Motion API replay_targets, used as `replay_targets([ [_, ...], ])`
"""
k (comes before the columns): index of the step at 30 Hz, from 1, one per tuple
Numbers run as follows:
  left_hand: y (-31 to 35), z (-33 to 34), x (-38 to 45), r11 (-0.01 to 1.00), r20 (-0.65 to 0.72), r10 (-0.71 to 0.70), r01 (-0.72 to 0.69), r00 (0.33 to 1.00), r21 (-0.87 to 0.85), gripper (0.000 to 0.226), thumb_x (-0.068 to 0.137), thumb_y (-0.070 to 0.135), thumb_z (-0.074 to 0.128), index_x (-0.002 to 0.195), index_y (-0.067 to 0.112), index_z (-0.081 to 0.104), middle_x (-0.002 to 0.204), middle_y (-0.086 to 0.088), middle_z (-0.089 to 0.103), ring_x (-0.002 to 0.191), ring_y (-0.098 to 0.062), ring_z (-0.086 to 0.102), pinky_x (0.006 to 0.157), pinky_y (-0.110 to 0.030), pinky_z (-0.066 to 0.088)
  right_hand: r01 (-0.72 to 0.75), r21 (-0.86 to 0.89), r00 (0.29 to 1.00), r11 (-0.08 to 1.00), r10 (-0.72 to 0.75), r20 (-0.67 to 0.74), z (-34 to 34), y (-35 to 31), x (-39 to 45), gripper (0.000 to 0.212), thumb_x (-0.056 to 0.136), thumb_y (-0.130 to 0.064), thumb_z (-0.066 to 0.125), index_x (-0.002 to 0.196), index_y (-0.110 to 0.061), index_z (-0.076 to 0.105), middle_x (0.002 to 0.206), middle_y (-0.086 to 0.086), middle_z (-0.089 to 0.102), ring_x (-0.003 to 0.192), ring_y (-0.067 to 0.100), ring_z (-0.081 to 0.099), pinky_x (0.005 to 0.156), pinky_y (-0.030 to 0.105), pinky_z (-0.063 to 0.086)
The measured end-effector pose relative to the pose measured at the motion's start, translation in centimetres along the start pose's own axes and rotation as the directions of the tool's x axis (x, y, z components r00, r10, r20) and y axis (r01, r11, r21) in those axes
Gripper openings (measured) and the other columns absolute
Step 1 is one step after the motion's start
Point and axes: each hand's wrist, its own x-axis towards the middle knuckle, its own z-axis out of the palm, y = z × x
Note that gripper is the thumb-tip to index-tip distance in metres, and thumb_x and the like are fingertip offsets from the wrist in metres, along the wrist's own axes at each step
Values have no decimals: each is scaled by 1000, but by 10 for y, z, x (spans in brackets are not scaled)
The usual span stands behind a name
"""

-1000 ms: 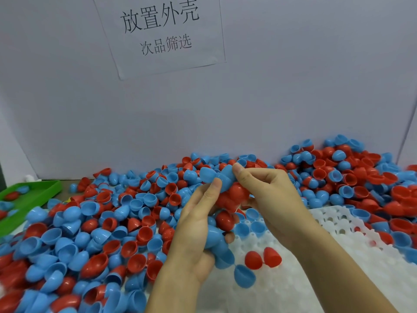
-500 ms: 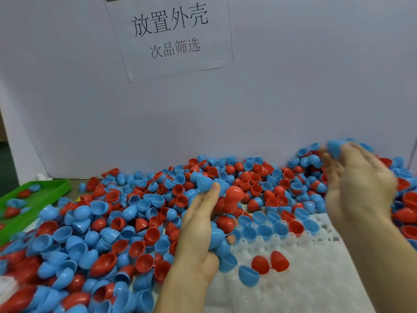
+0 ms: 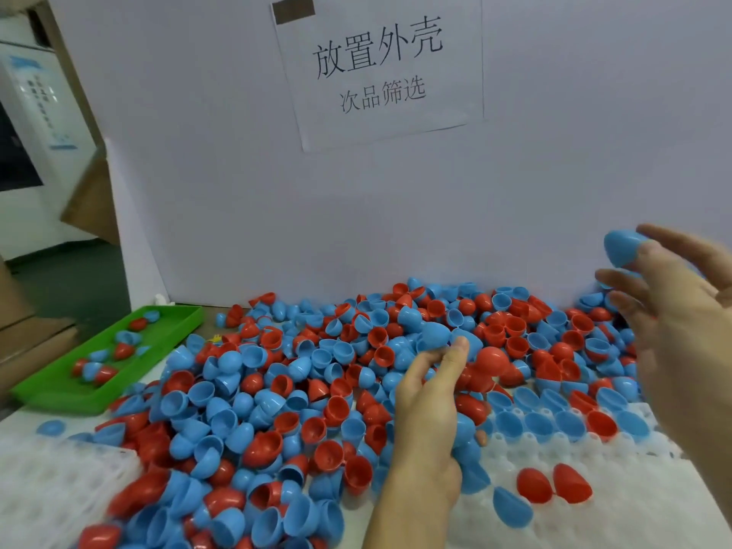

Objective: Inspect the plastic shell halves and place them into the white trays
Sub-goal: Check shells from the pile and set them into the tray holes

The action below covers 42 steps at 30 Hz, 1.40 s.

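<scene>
Now left hand (image 3: pixel 426 414) clutches bunch of blue shells (image 3: pixel 463 441) over white tray (image 3: pixel 633 521); right hand (image 3: pixel 681 311) raised, fingertips pinching single blue shell (image 3: pixel 624 247).

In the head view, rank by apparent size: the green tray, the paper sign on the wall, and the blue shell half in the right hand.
1. Paper sign
2. Green tray, nearly as large; perspective makes true size unsure
3. Blue shell half

A factory sorting station: a heap of red and blue plastic shell halves (image 3: pixel 317 390) covers the worktop (image 3: pixel 23 423), flanked by white trays (image 3: pixel 633 521), a green reject tray (image 3: pixel 59 390) and a printed Chinese work-instruction sign (image 3: pixel 378 69).
</scene>
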Motion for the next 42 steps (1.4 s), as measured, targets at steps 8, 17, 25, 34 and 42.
replay_targets([
  [8,8,-15,6,996,-96,61,-66,993,-53,24,84,45,77,96,24,76,102,-3,78,98,-22,73,83,-42,59,-141,-230,930,963,208,302,18,3,11,20,83,-45,71,98,-33,76,88,2,77,72,14,75,62,22,59],
  [17,15,-36,11,982,-301,184,-191,936,6,22,86,41,78,85,19,74,96,-4,77,98,-28,72,92,-47,58,640,-765,570,65,628,530,30,-2,28,31,65,-54,50,81,-36,69,78,-7,70,71,7,68,68,27,58],
  [25,10,-31,10,987,-248,159,-158,956,25,24,84,43,79,84,20,72,98,-12,76,80,-27,66,72,-41,50,75,-236,525,969,162,836,85,-17,-5,84,65,-51,73,142,-55,39,134,-28,57,110,-1,66,88,18,54],
  [34,9,-23,5,982,-167,153,-131,974,136,15,83,46,79,88,32,75,93,7,78,93,-11,73,92,-38,58,179,-546,777,819,223,588,15,32,-11,36,91,-14,65,109,-46,67,102,-28,72,93,-4,69,87,35,58],
  [42,12,-20,-3,972,96,123,-139,988,187,20,84,45,77,96,29,75,96,-8,77,73,-14,68,56,-25,48,118,-500,784,858,228,578,8,53,-15,28,98,-20,55,103,-40,74,97,-19,75,95,0,70,79,27,58],
])
